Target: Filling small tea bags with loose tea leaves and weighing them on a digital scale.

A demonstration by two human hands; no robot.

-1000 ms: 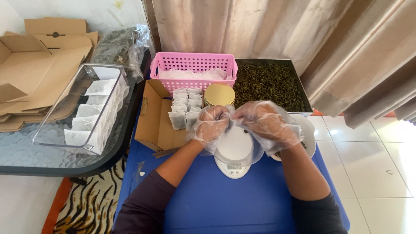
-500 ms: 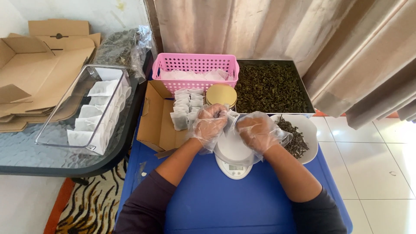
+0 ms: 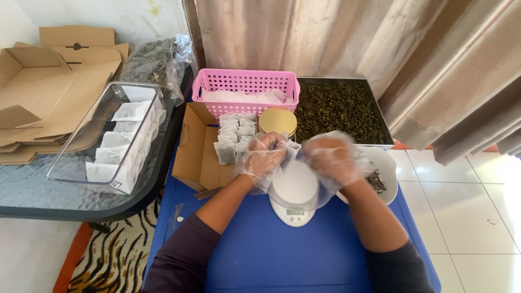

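My left hand [image 3: 264,157], in a clear plastic glove, pinches a small white tea bag [image 3: 290,150] above a white kitchen scale [image 3: 294,195]. My right hand [image 3: 335,159], gloved too, hovers just right of the bag with fingers curled; whether it holds leaves I cannot tell. A white bowl of dried tea leaves [image 3: 383,183] sits to the right, partly hidden by that hand. Filled tea bags [image 3: 230,138] stand in rows inside an open cardboard box [image 3: 196,154] at the left.
A pink basket [image 3: 245,91] of empty bags, a gold tin lid [image 3: 277,121] and a metal tray of loose leaves [image 3: 339,111] line the back of the blue table [image 3: 271,255]. A clear tub of bags [image 3: 111,138] and flat cartons [image 3: 46,92] lie on the glass table.
My right hand dropped to the scale beside the bag, then rose again to the right over the bowl's edge. My left hand stayed in place on the tea bag.
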